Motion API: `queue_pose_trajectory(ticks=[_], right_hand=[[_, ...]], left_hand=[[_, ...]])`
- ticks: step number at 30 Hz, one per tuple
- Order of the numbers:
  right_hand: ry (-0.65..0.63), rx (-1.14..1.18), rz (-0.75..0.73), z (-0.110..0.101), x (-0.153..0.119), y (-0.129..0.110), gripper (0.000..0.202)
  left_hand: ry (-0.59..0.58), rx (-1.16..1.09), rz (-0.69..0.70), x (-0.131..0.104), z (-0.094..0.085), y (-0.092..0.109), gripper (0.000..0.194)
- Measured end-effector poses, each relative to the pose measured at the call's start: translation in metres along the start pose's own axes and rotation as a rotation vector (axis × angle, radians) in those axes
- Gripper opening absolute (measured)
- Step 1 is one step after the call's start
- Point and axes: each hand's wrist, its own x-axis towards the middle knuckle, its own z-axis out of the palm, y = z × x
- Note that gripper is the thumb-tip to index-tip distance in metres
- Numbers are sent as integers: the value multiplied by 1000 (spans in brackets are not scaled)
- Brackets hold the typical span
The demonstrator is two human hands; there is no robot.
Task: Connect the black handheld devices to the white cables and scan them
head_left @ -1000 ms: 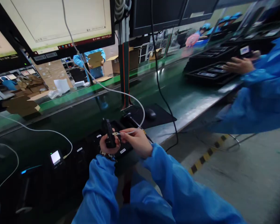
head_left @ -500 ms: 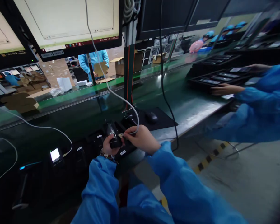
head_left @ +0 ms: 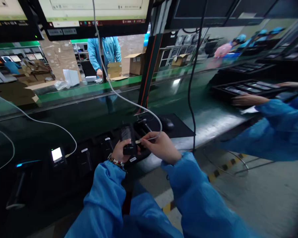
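My left hand (head_left: 119, 152) grips a small black device (head_left: 128, 138) with a dark screen, held upright above the bench edge. My right hand (head_left: 160, 146) pinches the plug end of a white cable (head_left: 119, 95), its tip against the device's right side. The cable loops up from the plug and runs away toward the monitors overhead. Both of my arms are in blue sleeves. A beaded bracelet sits on my left wrist.
A black tray (head_left: 99, 150) with more devices lies under my hands; one device (head_left: 56, 154) at left has a lit screen and its own white cable. A mouse (head_left: 167, 123) rests on a black mat. A co-worker's hands (head_left: 244, 99) reach trays at right. Another person (head_left: 103, 53) stands across the belt.
The view has tilted down and shifted. The device now faces me more squarely, and my right hand has brought the plug to its side. The co-worker's hand has moved over the trays.
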Motion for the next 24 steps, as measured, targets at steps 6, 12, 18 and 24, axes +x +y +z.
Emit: queue_pose_trajectory(ticks=[6, 12, 18, 24], right_hand=[[81, 179, 18, 12, -3, 11, 27], [67, 294, -59, 13, -1, 2, 27], [-7, 171, -88, 14, -1, -7, 19], [-116, 260, -72, 20, 22, 2, 14]], left_hand=[[66, -19, 50, 0, 4, -3, 36], [6, -79, -104, -1, 1, 2, 34], [63, -251, -141, -3, 2, 4, 24], [196, -241, -72, -1, 9, 7, 22]])
